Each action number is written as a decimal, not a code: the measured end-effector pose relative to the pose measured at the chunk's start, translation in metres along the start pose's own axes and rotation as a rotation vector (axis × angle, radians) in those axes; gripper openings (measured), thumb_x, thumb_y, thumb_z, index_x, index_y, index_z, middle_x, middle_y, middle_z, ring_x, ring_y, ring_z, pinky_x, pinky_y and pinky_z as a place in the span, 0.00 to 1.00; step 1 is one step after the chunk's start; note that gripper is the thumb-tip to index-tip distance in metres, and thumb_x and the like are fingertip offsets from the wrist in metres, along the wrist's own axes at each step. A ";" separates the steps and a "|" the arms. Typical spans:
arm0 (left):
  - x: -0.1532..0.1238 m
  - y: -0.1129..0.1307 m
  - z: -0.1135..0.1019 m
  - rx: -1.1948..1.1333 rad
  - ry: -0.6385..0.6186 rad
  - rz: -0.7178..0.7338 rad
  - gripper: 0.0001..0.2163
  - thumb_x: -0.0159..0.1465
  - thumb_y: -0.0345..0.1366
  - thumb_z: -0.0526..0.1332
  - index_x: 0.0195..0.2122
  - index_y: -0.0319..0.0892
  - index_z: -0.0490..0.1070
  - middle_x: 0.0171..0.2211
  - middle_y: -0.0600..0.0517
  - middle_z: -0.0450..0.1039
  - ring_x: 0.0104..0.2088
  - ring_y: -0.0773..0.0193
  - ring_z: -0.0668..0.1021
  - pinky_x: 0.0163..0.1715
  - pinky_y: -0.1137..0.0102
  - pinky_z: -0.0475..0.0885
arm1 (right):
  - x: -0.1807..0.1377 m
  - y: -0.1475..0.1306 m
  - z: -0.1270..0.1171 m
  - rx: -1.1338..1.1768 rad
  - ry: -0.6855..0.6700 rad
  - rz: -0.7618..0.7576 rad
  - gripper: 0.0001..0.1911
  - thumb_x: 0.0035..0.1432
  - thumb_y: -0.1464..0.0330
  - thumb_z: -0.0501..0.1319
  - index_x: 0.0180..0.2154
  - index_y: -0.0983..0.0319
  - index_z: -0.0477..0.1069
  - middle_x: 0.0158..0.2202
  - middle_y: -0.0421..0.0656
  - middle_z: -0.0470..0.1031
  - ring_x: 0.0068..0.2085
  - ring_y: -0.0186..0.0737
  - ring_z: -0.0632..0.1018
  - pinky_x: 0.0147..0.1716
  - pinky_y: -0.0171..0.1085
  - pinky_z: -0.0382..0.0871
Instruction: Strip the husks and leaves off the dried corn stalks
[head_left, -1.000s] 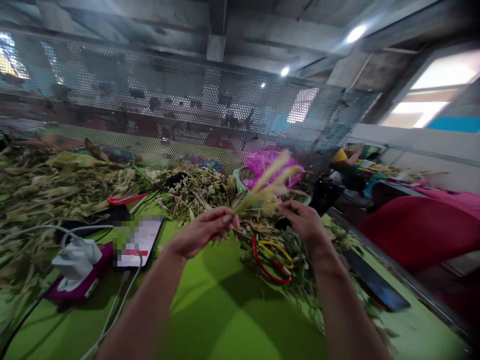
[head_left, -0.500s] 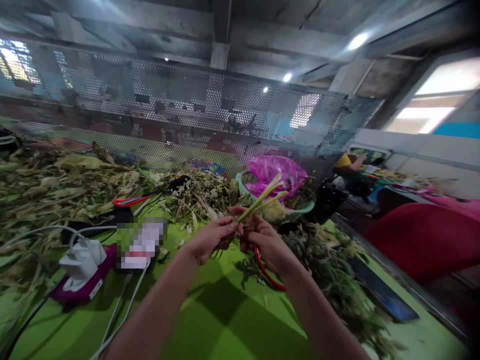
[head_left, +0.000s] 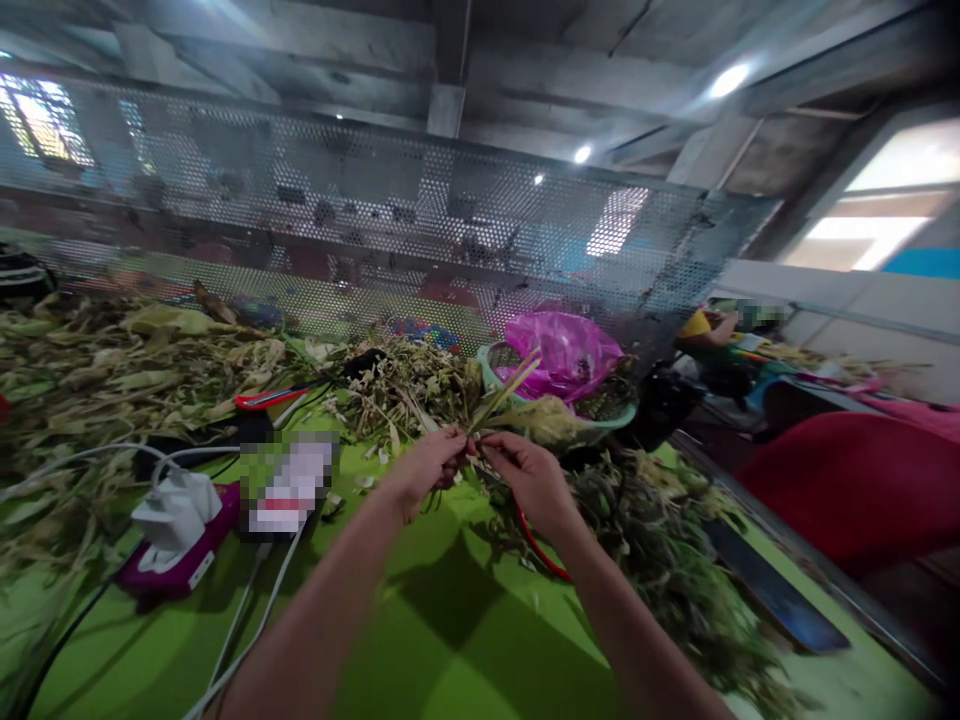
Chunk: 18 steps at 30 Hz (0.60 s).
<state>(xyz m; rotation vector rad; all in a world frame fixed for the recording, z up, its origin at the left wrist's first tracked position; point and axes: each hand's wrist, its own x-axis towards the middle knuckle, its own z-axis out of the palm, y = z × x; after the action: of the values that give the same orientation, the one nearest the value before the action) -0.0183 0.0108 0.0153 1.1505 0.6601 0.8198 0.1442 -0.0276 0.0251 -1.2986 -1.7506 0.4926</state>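
Note:
My left hand (head_left: 421, 468) and my right hand (head_left: 525, 475) meet above a bright green table (head_left: 420, 620). Both pinch the base of a thin bunch of pale green plant stalks (head_left: 504, 392) that slants up and to the right. Just below my right hand, red and yellow rubber bands (head_left: 538, 555) lie on the table, partly hidden by my wrist. A heap of green trimmings (head_left: 660, 560) spreads to the right of my hands.
Dried leaves (head_left: 135, 370) pile up at the left and back. A white charger on a purple power bank (head_left: 176, 535), a phone (head_left: 289, 485) and cables lie at left. A basket with a pink bag (head_left: 562, 370) stands behind. Perforated metal screen (head_left: 375, 230) beyond; another person (head_left: 705, 330) at far right.
My right hand has come in from the right to meet my left at the stalk bases. The stalks have tipped lower and now hold still instead of blurring.

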 end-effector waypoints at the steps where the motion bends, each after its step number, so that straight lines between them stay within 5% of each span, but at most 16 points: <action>1: 0.002 -0.001 0.001 0.098 0.052 0.032 0.09 0.62 0.40 0.54 0.30 0.40 0.64 0.21 0.59 0.52 0.19 0.73 0.55 0.20 0.76 0.49 | -0.002 -0.002 0.001 -0.113 -0.009 -0.044 0.11 0.61 0.65 0.55 0.37 0.60 0.75 0.35 0.42 0.78 0.36 0.40 0.76 0.36 0.36 0.66; 4: 0.007 -0.006 0.001 0.438 0.181 0.190 0.08 0.63 0.36 0.52 0.28 0.41 0.63 0.25 0.56 0.61 0.27 0.69 0.64 0.29 0.75 0.60 | -0.007 -0.010 0.006 -0.424 -0.023 -0.147 0.11 0.62 0.69 0.52 0.39 0.59 0.73 0.34 0.43 0.78 0.34 0.41 0.77 0.34 0.35 0.64; 8: 0.010 -0.011 0.001 0.744 0.258 0.273 0.09 0.64 0.35 0.50 0.27 0.42 0.61 0.28 0.55 0.64 0.31 0.67 0.67 0.34 0.72 0.61 | -0.012 -0.015 0.012 -0.634 0.003 -0.227 0.11 0.62 0.72 0.51 0.36 0.61 0.73 0.29 0.45 0.77 0.31 0.41 0.76 0.32 0.35 0.62; 18: -0.001 -0.011 0.006 1.114 0.358 0.322 0.11 0.65 0.33 0.47 0.28 0.42 0.64 0.29 0.52 0.68 0.30 0.65 0.67 0.32 0.70 0.58 | -0.011 -0.011 0.015 -0.342 -0.018 -0.180 0.12 0.61 0.71 0.52 0.36 0.59 0.75 0.29 0.40 0.77 0.29 0.38 0.76 0.30 0.32 0.64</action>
<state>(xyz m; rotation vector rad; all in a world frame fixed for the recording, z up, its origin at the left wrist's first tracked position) -0.0117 0.0043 0.0065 2.1757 1.3342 0.9539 0.1261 -0.0393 0.0204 -1.3512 -2.0061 0.1050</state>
